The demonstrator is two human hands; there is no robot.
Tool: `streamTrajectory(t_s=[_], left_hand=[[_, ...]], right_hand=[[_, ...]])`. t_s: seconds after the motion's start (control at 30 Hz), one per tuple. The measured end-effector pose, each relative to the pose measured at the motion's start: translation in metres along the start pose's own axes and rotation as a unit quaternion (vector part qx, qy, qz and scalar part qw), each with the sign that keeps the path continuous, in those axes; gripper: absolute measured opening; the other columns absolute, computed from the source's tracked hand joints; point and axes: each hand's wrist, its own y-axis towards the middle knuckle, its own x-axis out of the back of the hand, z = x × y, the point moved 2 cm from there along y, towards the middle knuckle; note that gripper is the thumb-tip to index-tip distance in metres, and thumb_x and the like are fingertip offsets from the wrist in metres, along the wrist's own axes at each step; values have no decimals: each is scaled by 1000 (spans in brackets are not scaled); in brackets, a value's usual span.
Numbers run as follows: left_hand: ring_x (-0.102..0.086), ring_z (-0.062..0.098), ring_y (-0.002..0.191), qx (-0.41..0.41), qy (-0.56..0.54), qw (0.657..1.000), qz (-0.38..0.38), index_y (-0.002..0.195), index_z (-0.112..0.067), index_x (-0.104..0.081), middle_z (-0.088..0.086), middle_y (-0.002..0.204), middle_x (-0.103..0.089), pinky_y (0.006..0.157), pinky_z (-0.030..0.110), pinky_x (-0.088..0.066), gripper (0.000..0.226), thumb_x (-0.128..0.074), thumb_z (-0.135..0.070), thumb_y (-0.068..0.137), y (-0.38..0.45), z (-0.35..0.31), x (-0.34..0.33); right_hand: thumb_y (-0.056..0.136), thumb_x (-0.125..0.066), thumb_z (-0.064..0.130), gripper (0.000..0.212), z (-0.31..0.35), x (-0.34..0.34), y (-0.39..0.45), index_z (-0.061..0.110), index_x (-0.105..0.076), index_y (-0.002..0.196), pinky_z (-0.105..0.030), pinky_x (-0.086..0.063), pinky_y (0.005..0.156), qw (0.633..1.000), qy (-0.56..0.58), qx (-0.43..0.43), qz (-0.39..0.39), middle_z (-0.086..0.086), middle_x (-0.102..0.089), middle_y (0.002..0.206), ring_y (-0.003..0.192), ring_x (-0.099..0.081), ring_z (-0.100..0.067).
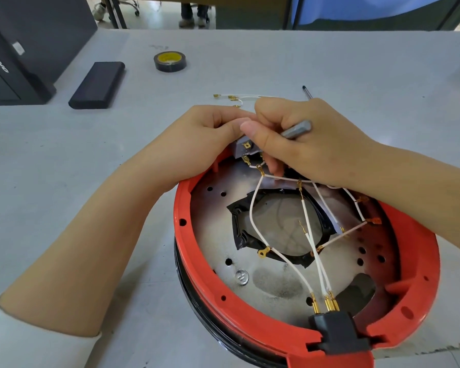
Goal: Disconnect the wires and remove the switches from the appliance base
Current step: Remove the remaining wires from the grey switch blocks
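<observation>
Nearest to us is the red appliance base (250, 309), turned open side up on the grey bench (64, 160), its black power socket (335, 333) at the near rim with gold terminals plugged into it. Inside, the metal plate (218, 245) shows a taped opening, and white wires (255, 219) cross it loosely; we judge they run up to the far rim because the switch there still ties them in.

Our left hand (197, 139) rests over the far rim and its grip closes on the grey switch (243, 147), seemingly to steady it against the pull. Our right hand (303, 144) is clenched round a grey tool handle (298, 128) while its fingers reach down at the gold connectors just below the switch; whether they pinch a terminal we cannot tell.

Beyond the hands lies a small bundle of freed wires (237, 97), set well away from the base. Further off sit a black block (97, 85), a roll of black tape (170, 61) and a thin pen-like rod (307, 92).
</observation>
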Motion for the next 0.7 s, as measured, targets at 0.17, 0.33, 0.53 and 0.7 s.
streamTrajectory(t_s=[0.17,0.33,0.53,0.7], left_hand=[[-65,13,101,6,-4,1000,-9,96,-41,-69,-15,100,-73,90,28,-50,25,-48,-27,99,1,0,-2],[-65,3,100,8,0,1000,-9,102,-40,-69,-19,101,-72,88,22,-48,24,-48,-29,100,1,0,-1],[-66,8,96,8,-6,1000,-9,99,-38,-70,-15,97,-73,86,24,-50,24,-48,-30,100,0,-1,-2],[-66,6,98,3,-7,1000,-6,99,-40,-69,-18,98,-73,90,28,-49,25,-47,-28,100,-1,-2,-1]], right_hand=[[97,-48,39,39,1,-1,-2,30,-37,61,-28,-42,62,998,-68,0,1,4,-61,66,64,-55,-12],[99,-47,35,39,0,0,0,24,-38,63,-16,-38,52,1000,-6,-1,-12,7,-63,58,52,-54,-2],[98,-45,35,36,-2,2,-3,20,-41,65,-19,-41,51,998,36,13,-41,0,-60,50,46,-57,-10],[99,-47,35,36,0,-1,-2,27,-38,64,-27,-44,55,999,9,14,-27,4,-61,51,54,-59,-9]])
